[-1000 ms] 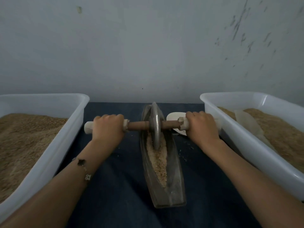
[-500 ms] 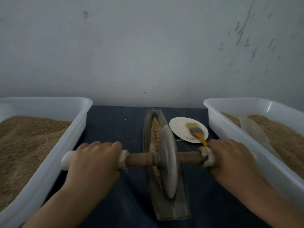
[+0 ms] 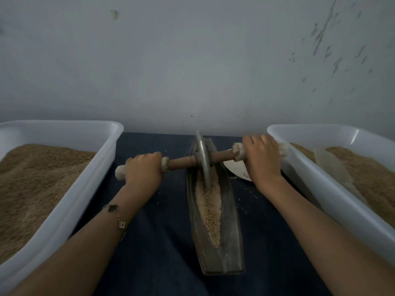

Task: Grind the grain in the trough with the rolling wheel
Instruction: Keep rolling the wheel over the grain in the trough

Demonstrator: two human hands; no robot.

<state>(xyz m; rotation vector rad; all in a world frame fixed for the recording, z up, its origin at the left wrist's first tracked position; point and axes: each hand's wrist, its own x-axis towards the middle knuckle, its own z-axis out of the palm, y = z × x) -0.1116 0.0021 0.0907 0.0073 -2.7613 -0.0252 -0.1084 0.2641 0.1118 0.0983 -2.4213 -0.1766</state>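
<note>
Metal wheel (image 3: 202, 158) midway between fingers, in trough (image 3: 213, 221) grain (image 3: 208, 207); left hand (image 3: 143, 171) and right hand (image 3: 261, 161) both curled tight round axle (image 3: 181, 163) ends.

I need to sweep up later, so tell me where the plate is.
In the head view the plate lies on the dark cloth right of the trough, mostly hidden under the right hand, near the right tub.

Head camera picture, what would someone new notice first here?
First, the metal wheel standing at the far end of the narrow trough, pale grain heaped behind it. The left hand and right hand grip its wooden axle. A white tub and another, both holding brown grain, flank the trough.
</note>
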